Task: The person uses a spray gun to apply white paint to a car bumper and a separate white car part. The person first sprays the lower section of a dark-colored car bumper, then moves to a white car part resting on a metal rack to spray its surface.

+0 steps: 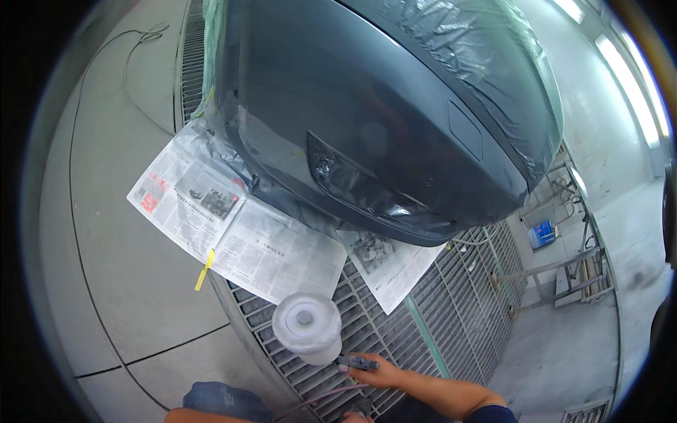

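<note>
My right hand [375,372] is closed around the dark handle of a spray gun [360,363]. On top of the gun sits a round whitish paint cup [300,328] with a lid and a small grey knob. A thin pinkish hose [321,400] runs below the gun. Of my left hand [356,418], only a sliver shows at the lower edge, its fingers hidden; the left forearm [204,417] lies at the lower left. Beyond the gun stands a dark grey car body [317,92], its lamp area [338,176] covered with film.
Newspaper sheets [282,247] hang below the car's edge over the floor grating [458,310]. Yellow tape [204,270] dangles from one sheet. Green masking film [522,63] wraps the car. A cable [127,77] trails at left. At right are a metal stand [557,275] and a blue can [541,234].
</note>
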A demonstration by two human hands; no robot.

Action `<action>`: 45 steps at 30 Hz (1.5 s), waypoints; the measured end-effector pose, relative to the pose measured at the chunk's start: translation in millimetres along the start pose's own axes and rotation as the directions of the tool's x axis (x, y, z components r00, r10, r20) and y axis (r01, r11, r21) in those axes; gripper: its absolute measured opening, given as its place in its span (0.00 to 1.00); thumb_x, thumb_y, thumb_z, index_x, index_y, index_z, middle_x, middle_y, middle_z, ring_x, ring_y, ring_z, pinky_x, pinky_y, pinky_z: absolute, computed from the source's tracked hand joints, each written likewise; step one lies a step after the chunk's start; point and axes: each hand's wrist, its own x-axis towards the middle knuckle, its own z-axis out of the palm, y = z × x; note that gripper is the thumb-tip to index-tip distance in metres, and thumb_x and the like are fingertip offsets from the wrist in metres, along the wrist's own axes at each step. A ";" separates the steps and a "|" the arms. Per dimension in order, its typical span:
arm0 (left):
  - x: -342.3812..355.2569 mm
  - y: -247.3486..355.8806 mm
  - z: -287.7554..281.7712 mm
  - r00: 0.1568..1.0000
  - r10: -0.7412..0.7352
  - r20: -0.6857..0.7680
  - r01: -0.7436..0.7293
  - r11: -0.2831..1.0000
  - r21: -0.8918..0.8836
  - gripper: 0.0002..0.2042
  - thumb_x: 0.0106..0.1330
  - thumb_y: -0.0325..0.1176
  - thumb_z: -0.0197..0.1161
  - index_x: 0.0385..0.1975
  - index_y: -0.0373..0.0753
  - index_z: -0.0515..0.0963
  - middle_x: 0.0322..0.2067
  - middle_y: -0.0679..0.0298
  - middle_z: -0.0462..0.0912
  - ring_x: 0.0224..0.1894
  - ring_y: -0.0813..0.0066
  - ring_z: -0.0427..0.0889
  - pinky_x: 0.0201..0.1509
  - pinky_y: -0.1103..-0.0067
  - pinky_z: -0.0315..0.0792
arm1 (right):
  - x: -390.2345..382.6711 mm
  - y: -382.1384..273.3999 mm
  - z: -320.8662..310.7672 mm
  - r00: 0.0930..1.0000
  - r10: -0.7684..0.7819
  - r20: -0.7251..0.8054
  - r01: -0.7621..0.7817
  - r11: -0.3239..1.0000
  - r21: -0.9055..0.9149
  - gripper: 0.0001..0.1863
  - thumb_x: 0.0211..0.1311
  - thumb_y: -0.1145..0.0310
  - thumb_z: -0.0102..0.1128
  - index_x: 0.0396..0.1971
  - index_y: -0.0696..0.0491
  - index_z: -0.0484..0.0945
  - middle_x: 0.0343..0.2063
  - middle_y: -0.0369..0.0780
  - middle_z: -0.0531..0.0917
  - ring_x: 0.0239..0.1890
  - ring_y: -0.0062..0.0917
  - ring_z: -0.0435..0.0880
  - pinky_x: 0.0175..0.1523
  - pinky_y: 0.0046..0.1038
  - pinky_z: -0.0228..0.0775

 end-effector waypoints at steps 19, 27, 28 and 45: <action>21.4 -20.7 59.8 0.995 0.092 -0.048 -0.074 0.950 0.304 0.15 0.62 0.41 0.50 0.30 0.43 0.84 0.32 0.54 0.83 0.37 0.54 0.82 0.31 0.51 0.71 | 15.0 -12.3 18.4 0.987 0.074 -0.143 -0.094 0.986 -0.139 0.15 0.67 0.58 0.60 0.30 0.55 0.76 0.18 0.34 0.78 0.21 0.16 0.76 0.26 0.23 0.68; 12.8 -22.5 47.9 0.996 0.085 -0.040 -0.073 0.969 0.235 0.15 0.61 0.42 0.51 0.30 0.42 0.84 0.32 0.53 0.83 0.36 0.54 0.83 0.32 0.52 0.72 | 8.8 -19.5 28.6 0.984 0.057 -0.170 -0.091 0.975 -0.201 0.15 0.67 0.59 0.61 0.28 0.56 0.76 0.18 0.35 0.79 0.22 0.17 0.77 0.27 0.24 0.69; 11.4 -23.0 47.3 0.996 0.083 -0.038 -0.072 0.970 0.232 0.15 0.61 0.42 0.51 0.30 0.42 0.84 0.32 0.53 0.83 0.36 0.53 0.83 0.32 0.52 0.72 | 7.8 -19.2 28.5 0.985 0.031 -0.167 -0.066 0.975 -0.210 0.15 0.67 0.60 0.61 0.27 0.56 0.76 0.18 0.35 0.79 0.22 0.17 0.77 0.27 0.24 0.69; 8.3 -31.2 12.9 0.997 0.056 0.062 -0.065 0.984 0.165 0.15 0.59 0.43 0.53 0.28 0.41 0.84 0.31 0.51 0.84 0.35 0.52 0.83 0.33 0.54 0.73 | 1.5 -10.7 16.6 0.996 -0.090 -0.014 0.086 0.977 -0.193 0.26 0.66 0.62 0.61 0.60 0.60 0.72 0.40 0.48 0.85 0.41 0.26 0.85 0.48 0.27 0.74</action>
